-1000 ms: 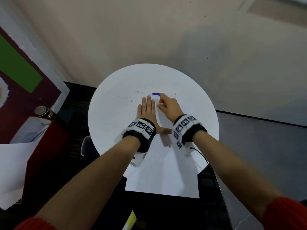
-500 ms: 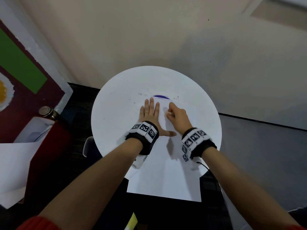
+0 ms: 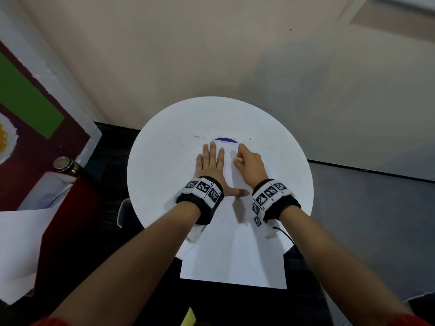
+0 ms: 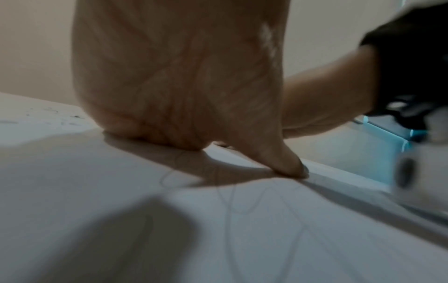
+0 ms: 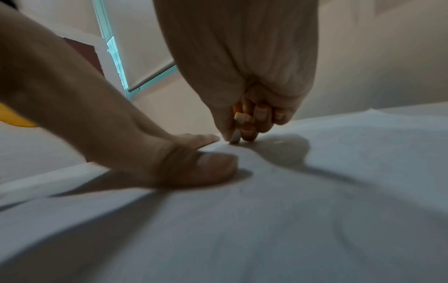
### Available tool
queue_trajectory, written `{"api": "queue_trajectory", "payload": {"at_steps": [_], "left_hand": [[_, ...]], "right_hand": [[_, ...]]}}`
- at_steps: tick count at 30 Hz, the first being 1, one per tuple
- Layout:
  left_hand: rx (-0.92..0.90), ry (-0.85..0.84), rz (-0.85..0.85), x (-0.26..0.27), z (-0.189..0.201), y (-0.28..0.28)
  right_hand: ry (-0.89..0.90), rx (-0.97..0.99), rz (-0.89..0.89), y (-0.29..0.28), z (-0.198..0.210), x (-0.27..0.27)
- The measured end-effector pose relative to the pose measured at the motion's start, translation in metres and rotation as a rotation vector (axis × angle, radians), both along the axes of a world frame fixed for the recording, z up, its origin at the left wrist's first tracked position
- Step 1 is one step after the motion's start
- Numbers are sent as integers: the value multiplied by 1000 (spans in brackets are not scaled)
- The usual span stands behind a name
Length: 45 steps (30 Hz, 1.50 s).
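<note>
A white sheet of paper lies on the round white table and hangs over its near edge. A purple arc shows at the sheet's far end. My left hand lies flat on the sheet's left side with fingers straight and thumb spread right. Just to its right, my right hand pinches a small white piece, perhaps an eraser, with its tip on the paper. The right wrist view shows the left thumb pressing the sheet.
A beige wall rises behind the table. At the left stand a dark red and green board, a metal knob and loose white sheets. A yellow object pokes up at the bottom edge. The floor around is dark.
My right hand has drawn back a little toward me from the sheet's far edge near the purple arc. The left hand stays flat on the paper.
</note>
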<state>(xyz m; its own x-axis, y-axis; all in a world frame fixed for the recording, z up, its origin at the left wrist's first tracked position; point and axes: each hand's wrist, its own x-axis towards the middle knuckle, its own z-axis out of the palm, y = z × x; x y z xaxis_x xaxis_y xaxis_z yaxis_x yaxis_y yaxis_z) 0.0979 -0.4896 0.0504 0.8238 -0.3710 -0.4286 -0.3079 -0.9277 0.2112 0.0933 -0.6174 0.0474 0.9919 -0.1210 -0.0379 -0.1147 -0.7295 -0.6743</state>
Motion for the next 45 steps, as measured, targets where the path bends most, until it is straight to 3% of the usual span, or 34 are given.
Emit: {"api": "queue_trajectory", "payload": {"at_steps": [4, 11, 17, 21, 26, 30, 36, 40, 43, 45], "left_hand": [[15, -5, -2, 0, 3, 0], [-7, 5, 4, 0, -2, -1], [16, 13, 6, 1, 1, 0], [24, -11, 30, 1, 0, -2], [46, -3, 25, -1, 2, -1], [63, -11, 41, -1, 4, -4], [64, -29, 32, -2, 5, -2], [71, -34, 42, -1, 3, -4], [2, 13, 35, 0, -1, 0], [-36, 27, 37, 0, -1, 0]], "right_hand": [[1, -11, -58, 4, 8, 24], [24, 23, -19, -5, -5, -2], [14, 17, -149, -1, -1, 24], [12, 31, -57, 15, -1, 16], [19, -90, -138, 7, 5, 25], [33, -11, -21, 31, 5, 20], [31, -132, -104, 25, 11, 24], [81, -77, -40, 30, 13, 19], [30, 15, -244, -4, 8, 19], [-22, 202, -431, -24, 1, 8]]}}
